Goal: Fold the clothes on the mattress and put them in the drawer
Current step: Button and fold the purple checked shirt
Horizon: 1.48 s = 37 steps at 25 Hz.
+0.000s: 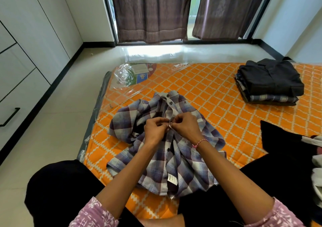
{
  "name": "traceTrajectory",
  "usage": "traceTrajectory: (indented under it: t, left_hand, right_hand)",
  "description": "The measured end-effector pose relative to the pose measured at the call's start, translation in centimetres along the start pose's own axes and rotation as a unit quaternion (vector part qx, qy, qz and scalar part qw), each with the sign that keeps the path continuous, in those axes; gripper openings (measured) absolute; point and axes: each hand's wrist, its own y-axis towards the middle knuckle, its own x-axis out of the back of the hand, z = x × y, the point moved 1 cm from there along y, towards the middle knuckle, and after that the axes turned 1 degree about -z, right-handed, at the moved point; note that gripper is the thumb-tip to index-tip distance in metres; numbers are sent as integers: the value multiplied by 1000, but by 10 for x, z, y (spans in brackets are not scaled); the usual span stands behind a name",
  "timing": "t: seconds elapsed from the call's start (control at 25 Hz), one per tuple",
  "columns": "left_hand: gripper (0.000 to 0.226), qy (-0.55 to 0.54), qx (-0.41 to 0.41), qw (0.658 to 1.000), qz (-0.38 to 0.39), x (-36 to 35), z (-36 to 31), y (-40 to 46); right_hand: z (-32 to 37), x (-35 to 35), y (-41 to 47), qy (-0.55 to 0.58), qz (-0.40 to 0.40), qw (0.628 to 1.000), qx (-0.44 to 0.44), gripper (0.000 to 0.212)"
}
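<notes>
Both hands (171, 124) pinching plaid shirt (162, 157) placket

Brown curtains (151, 12) over window, pale tiled floor (57, 104), white cabinets (22, 56)

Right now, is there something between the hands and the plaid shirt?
No. Both the left hand and the right hand already pinch the plaid shirt at its button placket; nothing lies between them.
</notes>
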Motion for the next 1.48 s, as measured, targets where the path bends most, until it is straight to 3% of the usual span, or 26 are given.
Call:
traceTrajectory:
  t: [0.16,0.24,0.4,0.6,0.68,0.76,0.84,0.92,1.08,1.16,1.24,1.32,1.48]
  left_hand:
    - [4,-17,23,999,-22,-4,-2,-1]
    - [11,-24,38,998,-43,-9,-4,0]
    - [14,-151,113,981,-41,-14,-10,3]
    - [16,-249,160,955,-4,-7,-11,7]
    - [19,-215,139,967,15,-5,-11,8]
    - [19,-95,58,993,43,-4,-12,10]
    - [15,22,-24,998,45,-4,-17,12]
    - [2,78,-48,996,21,-4,-23,14]
    - [17,102,-10,994,47,-9,-29,16]
    - [19,64,-5,996,56,-10,-32,17]
    - [23,4,-22,996,84,-8,-32,18]
    - [23,-41,-39,989,140,-4,-27,18]
    - [21,-59,-62,979,185,2,-23,18]
  right_hand:
    - [-6,-11,-4,12,-39,999,27,6]
    - [-8,-19,-8,-3,-77,996,39,7]
    - [-8,-21,-10,79,-138,987,12,5]
    - [-3,-10,-6,174,-90,980,-27,18]
    - [-4,-1,-1,177,-36,983,-41,17]
    - [-1,6,4,13,-2,1000,10,21]
    - [7,10,5,-128,6,990,64,25]
    - [11,15,8,-143,9,986,88,22]
    - [8,20,11,-135,-11,985,105,24]
    - [7,20,11,-82,-25,992,95,26]
    - [6,26,16,82,20,995,43,27]
    - [2,33,21,242,93,966,-21,29]
    - [-6,29,22,317,137,936,-71,27]
